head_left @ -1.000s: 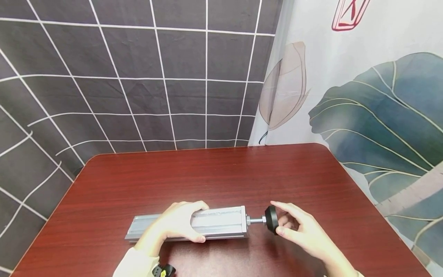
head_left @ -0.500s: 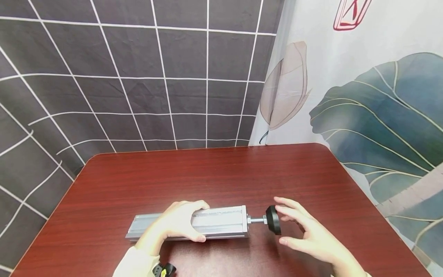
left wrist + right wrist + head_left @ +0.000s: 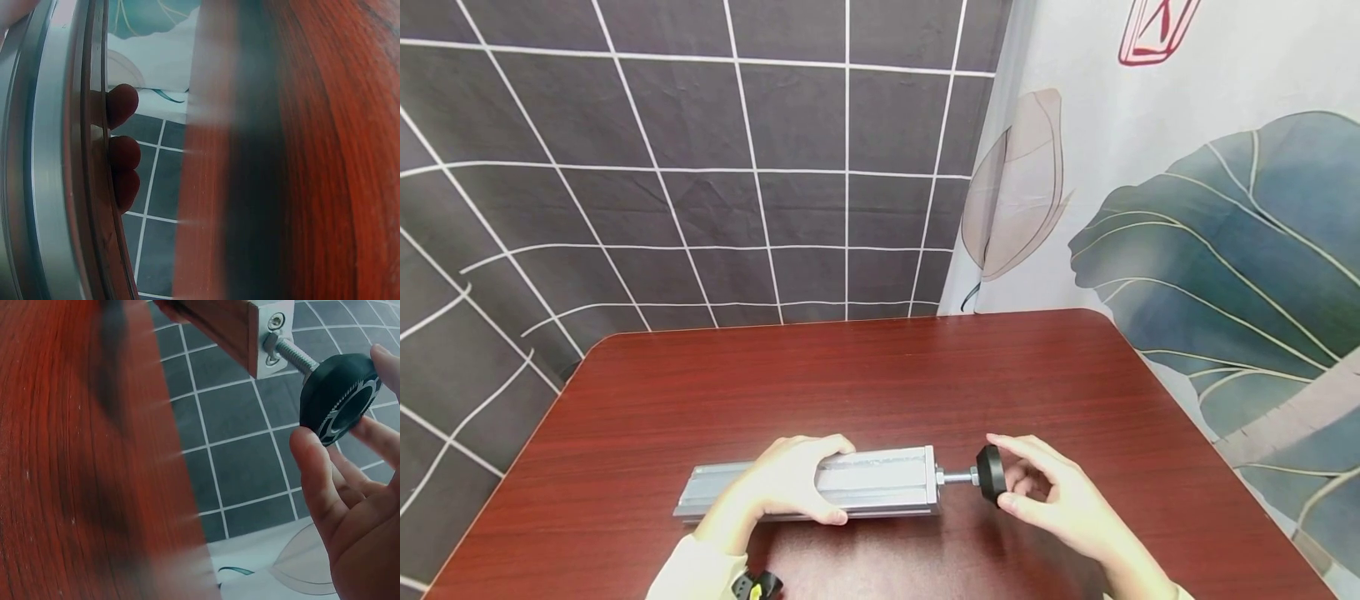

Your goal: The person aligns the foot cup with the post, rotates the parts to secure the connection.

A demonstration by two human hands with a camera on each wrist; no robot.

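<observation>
My left hand [image 3: 793, 479] grips a long silver aluminium profile [image 3: 880, 479] around its middle, thumb on the near side. In the left wrist view its fingertips [image 3: 124, 156] show past the edge of the profile [image 3: 53, 156]. A threaded rod [image 3: 957, 477] with nuts sticks out of the right end plate [image 3: 273, 337] and carries a black levelling foot [image 3: 991, 475]. My right hand [image 3: 1060, 500] pinches the rim of that foot [image 3: 334, 394] between thumb and fingertips. Two screws flank the rod on the plate.
Beneath everything is a reddish-brown wooden table [image 3: 850, 375] with rounded far corners. A dark grid-patterned curtain [image 3: 700, 167] hangs behind it, and a white leaf-printed curtain [image 3: 1150, 250] hangs on the right. A black strap [image 3: 756, 586] is on the left wrist.
Half a second ago the right hand's fingers were spread away from the foot; now they have closed back on its rim. The left hand and profile stay in place.
</observation>
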